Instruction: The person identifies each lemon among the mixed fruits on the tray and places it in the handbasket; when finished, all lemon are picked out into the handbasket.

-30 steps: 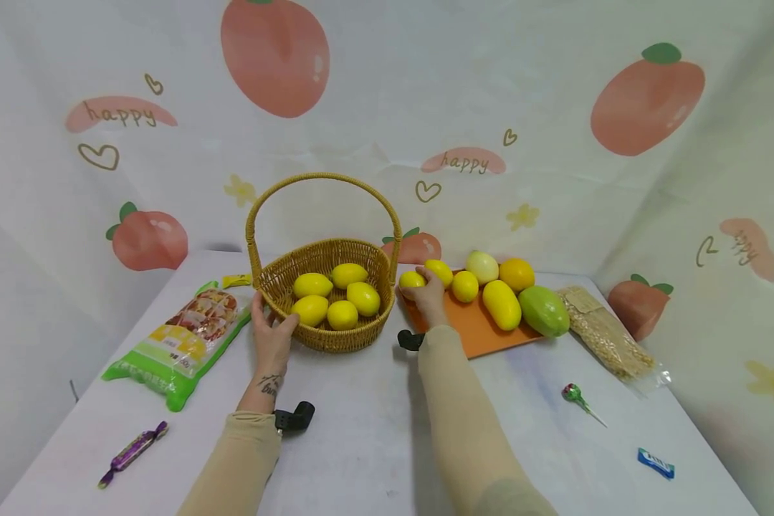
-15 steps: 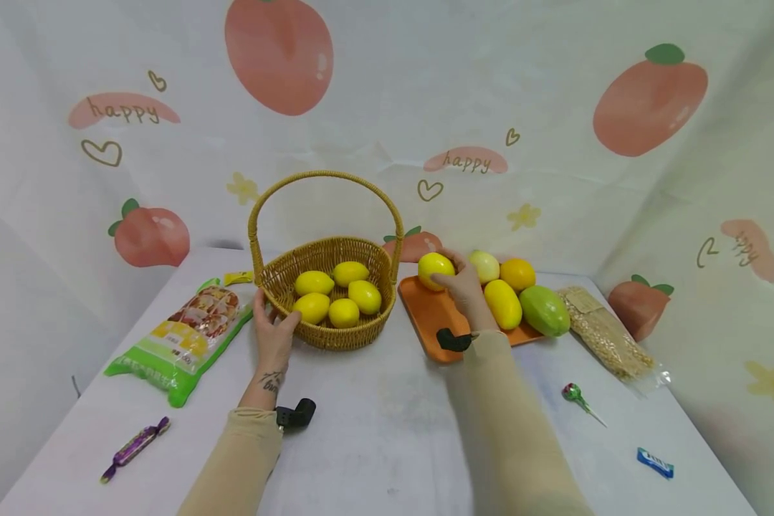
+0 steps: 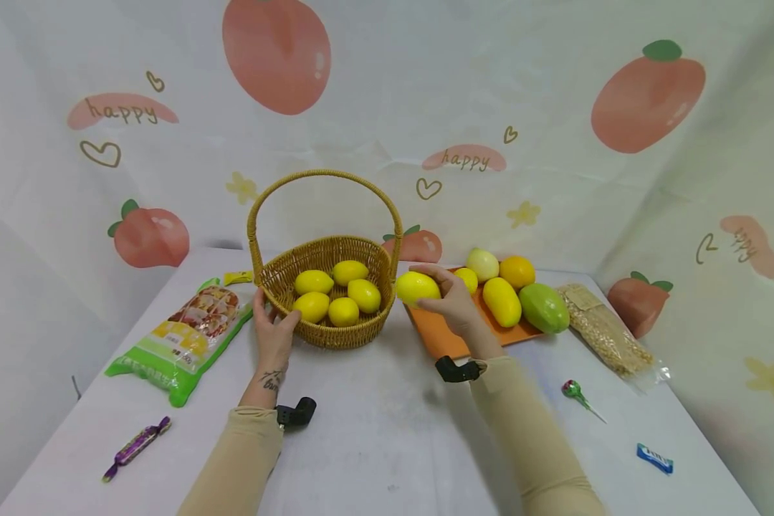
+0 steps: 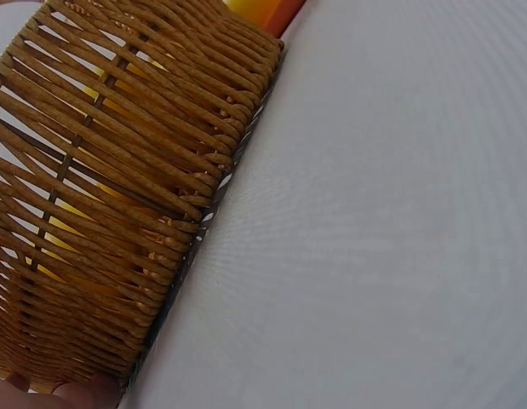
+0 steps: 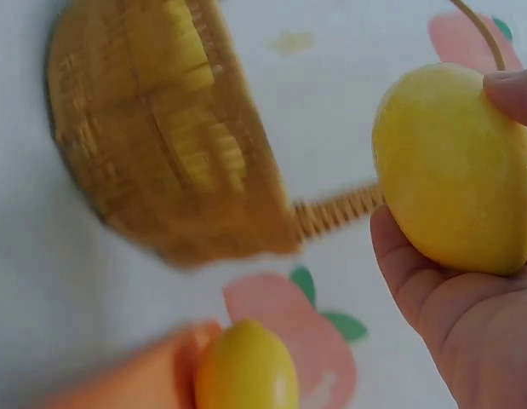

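My left hand [image 3: 273, 333] grips the near left rim of a wicker basket [image 3: 335, 338] with a tall arched handle. Several lemons [image 3: 313, 282] lie inside it. In the left wrist view, fingertips [image 4: 88, 393] press against the basket's woven wall [image 4: 110, 162]. My right hand [image 3: 459, 307] holds a lemon [image 3: 418, 288] in the air, just right of the basket and above the left part of an orange tray [image 3: 440, 338]. Seen from the right wrist, thumb and fingers wrap that lemon [image 5: 450, 170], and another lemon [image 5: 248, 371] sits by the tray.
On the tray are a long yellow fruit [image 3: 502, 302], a green papaya-like fruit [image 3: 545, 308], an orange [image 3: 517, 272] and a pale round fruit [image 3: 482, 265]. A green-edged food bag [image 3: 190, 337] and purple candy [image 3: 137, 448] lie left; a grain bag [image 3: 606, 331], lollipop [image 3: 574, 390] and blue packet [image 3: 654, 459] lie right.
My right hand has lifted a lemon off the tray, then moved it left toward the basket. The left hand stays on the basket rim.
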`<state>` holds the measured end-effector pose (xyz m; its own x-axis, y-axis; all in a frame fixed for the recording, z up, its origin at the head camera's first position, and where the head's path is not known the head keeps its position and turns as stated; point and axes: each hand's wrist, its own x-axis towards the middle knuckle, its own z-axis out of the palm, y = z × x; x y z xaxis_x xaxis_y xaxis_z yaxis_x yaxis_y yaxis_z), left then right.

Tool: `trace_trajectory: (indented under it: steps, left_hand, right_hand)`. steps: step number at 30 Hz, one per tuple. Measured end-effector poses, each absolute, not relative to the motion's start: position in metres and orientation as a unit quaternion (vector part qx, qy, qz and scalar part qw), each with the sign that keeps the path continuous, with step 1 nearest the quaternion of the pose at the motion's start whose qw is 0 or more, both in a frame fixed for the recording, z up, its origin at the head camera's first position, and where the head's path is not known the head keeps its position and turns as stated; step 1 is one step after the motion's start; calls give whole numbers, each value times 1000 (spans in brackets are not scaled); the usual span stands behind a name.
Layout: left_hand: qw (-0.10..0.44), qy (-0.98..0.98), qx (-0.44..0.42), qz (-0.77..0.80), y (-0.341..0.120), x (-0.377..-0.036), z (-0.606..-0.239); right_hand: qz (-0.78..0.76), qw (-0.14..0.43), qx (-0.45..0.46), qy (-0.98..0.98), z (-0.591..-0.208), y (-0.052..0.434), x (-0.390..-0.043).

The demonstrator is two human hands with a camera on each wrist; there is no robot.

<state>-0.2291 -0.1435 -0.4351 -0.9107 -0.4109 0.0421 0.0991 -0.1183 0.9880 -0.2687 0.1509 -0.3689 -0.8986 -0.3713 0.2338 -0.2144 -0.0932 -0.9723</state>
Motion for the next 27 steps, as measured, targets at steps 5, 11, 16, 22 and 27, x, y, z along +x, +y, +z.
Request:
trace_trajectory:
  steps: [5, 11, 16, 22, 27]
  left_hand:
    - [173, -639, 121, -740, -144, -229, -436]
    - [164, -637, 127, -742, -144, -228, -437]
    - [160, -637, 126, -744, -143, -227, -436]
    - [156, -637, 127, -744, -143, -227, -434]
    - [160, -635, 130, -744, -143, -228, -433]
  right_hand:
    - [-708, 71, -235, 662, -372, 114, -273]
    - [-695, 81, -236, 675, -367, 71, -284]
    - [-682, 79, -212, 695, -362, 47, -293]
    - [-707, 51, -209, 674, -359, 38, -295]
    - [-728, 24, -221, 648, -354, 47, -287]
